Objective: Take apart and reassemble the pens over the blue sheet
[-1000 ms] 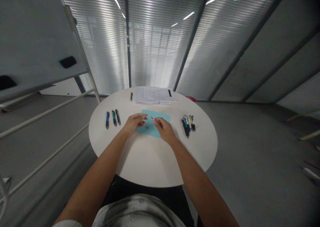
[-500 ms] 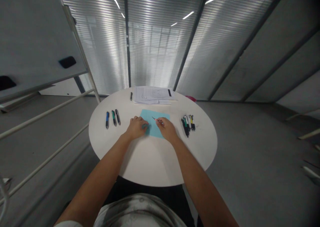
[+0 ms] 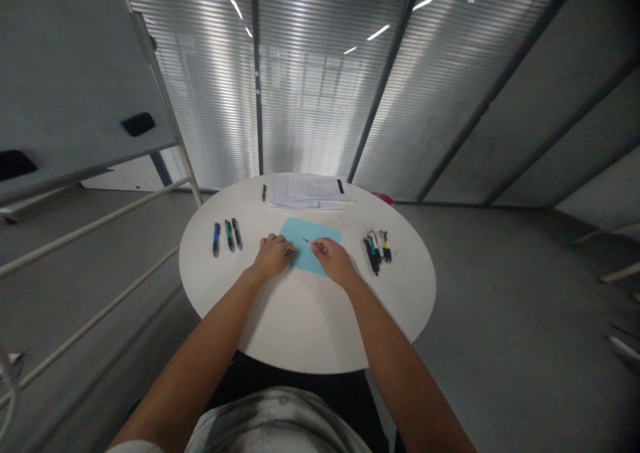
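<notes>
Pale-blue flat rectangular sheet (image 3: 306, 262) lies at mid-table, clock centre, 12 away from the wearer; slim dark-tipped rod with a pinkish section (image 3: 307, 241) sits over it, tip toward 10; right hand (image 3: 334, 261) at 4, thumb and fingers clamped on that rod; left hand (image 3: 273, 256) at 8, fingers curled at the sheet's edge, dark bit at the fingertips too small to identify, can't tell if gripped; three pens with blue, green and black barrels (image 3: 229, 236) at 9, side by side; bunch of black, green, white and yellow pens (image 3: 375, 252) at 3; stack of white printed papers (image 3: 306, 192) at 12; short dark pen (image 3: 264, 192) at 11, just beside the stack; all on a white rounded table (image 3: 300, 333); grey board on a pale tubular frame (image 3: 75, 60) at 10, off the table.
</notes>
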A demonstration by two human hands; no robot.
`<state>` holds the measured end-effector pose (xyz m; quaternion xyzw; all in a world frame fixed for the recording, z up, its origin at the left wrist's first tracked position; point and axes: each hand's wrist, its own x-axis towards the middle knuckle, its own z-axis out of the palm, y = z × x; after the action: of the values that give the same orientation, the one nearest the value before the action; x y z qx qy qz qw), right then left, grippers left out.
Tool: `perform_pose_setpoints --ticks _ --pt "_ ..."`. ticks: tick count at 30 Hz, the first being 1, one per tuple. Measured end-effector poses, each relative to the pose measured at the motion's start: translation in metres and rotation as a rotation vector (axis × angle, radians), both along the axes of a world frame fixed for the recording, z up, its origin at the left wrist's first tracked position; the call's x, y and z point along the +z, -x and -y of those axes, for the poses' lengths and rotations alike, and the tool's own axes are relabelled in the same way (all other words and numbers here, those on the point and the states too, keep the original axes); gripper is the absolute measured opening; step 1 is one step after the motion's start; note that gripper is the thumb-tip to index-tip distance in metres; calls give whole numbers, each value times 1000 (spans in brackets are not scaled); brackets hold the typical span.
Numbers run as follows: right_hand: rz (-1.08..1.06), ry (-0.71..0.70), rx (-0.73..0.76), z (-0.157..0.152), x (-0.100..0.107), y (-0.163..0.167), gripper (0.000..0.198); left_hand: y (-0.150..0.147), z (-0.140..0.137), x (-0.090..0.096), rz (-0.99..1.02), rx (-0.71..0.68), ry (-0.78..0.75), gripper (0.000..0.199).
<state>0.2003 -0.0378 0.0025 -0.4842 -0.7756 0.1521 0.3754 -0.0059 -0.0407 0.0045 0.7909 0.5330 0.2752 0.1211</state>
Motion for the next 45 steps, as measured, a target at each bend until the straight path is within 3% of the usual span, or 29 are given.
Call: perform_pose_setpoints --ticks 5,9,15,19,26,31,36,45 --pt "2 -1 21 1 0 1 32 0 -3 0 282 -13 6 11" --pt "-5 4 21 2 1 0 31 1 -7 1 566 -20 100 8" --pt "-19 5 41 2 1 1 31 0 -11 2 887 41 180 18" --pt "-26 6 56 2 1 2 31 -2 -11 4 1091 86 309 23" --pt "-58 22 63 1 -2 2 31 2 -11 9 1393 34 579 21" --pt "-62 31 82 1 -3 1 33 5 -10 15 1520 2 728 12" --pt "-88 22 89 1 -1 2 32 4 -6 17 1474 -47 672 24" --pt "-139 -2 105 5 3 5 31 -1 -2 15 1410 -99 711 18"
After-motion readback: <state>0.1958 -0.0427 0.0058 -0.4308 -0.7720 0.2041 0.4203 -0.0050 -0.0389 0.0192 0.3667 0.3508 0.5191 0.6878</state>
